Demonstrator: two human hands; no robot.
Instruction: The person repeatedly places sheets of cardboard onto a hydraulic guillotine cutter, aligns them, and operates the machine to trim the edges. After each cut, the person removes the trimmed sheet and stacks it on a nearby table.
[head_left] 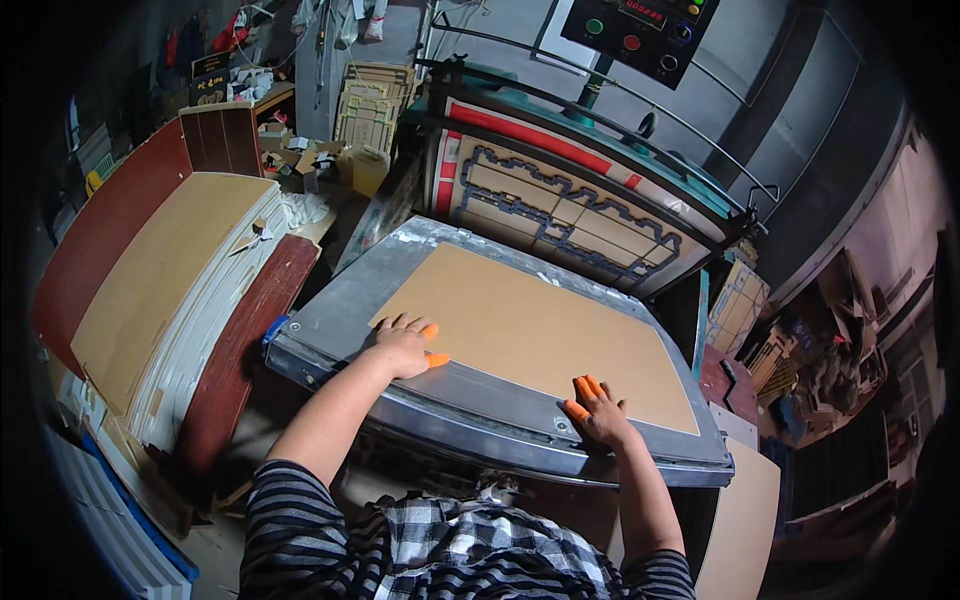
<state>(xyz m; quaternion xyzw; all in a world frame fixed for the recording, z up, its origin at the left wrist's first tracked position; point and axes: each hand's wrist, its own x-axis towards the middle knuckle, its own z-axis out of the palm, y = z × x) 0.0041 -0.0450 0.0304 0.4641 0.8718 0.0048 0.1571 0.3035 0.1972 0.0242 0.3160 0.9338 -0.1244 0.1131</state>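
A tan cardboard sheet (540,320) lies flat on the grey metal bed (340,310) of a die-cutting press. At the sheet's near left edge, my left hand (402,345) rests with fingers spread, partly on the board and partly on the metal. My right hand (602,411) lies at the near right edge, its fingers stretched over the board. Orange finger covers show on some fingers of both hands. Beyond the sheet stands the raised platen (590,165), which carries a cutting die (560,215) with a jagged dark outline.
To my left is a stack of tan and white sheets (180,270) beside reddish-brown boards (110,240). A control box (640,30) with coloured buttons hangs above the press. Another tan sheet (742,515) stands at the lower right. Scrap cardboard (840,330) is piled far right.
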